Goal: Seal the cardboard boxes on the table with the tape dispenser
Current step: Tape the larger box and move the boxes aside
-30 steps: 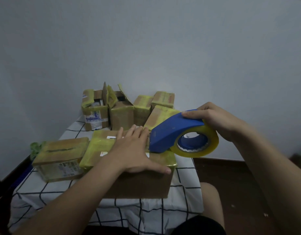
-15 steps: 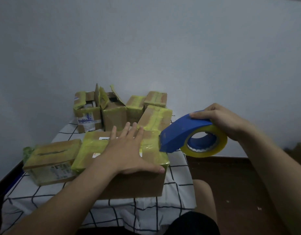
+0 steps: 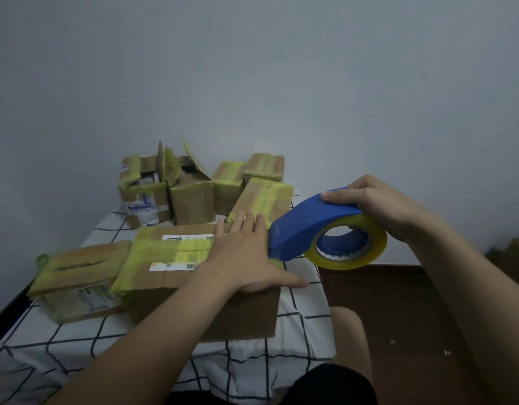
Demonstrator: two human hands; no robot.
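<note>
L hand [image 3: 246, 258] flat, fingers spread, pressing big box [image 3: 170, 276] at table [image 3: 302, 325] front edge | R hand [image 3: 378, 209] grips tape dispenser [image 3: 308, 229], nose at box's right edge | strip across top, prob. uncut | back-left boxes [image 3: 191, 200] flaps up, unsealed; rest look taped

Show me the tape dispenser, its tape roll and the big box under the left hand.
tape dispenser [image 3: 305, 226], head view, blue hood.
tape roll [image 3: 344, 263], head view, yellow lower rim.
big box [image 3: 153, 277], head view, top face.

A large brown cardboard box [image 3: 176, 290], top striped with yellowish tape, sits on the counter [image 3: 77, 340]. A blue plastic tape dispenser [image 3: 303, 226] carrying a yellowish roll [image 3: 379, 247] seemingly touches its right top edge.
</note>
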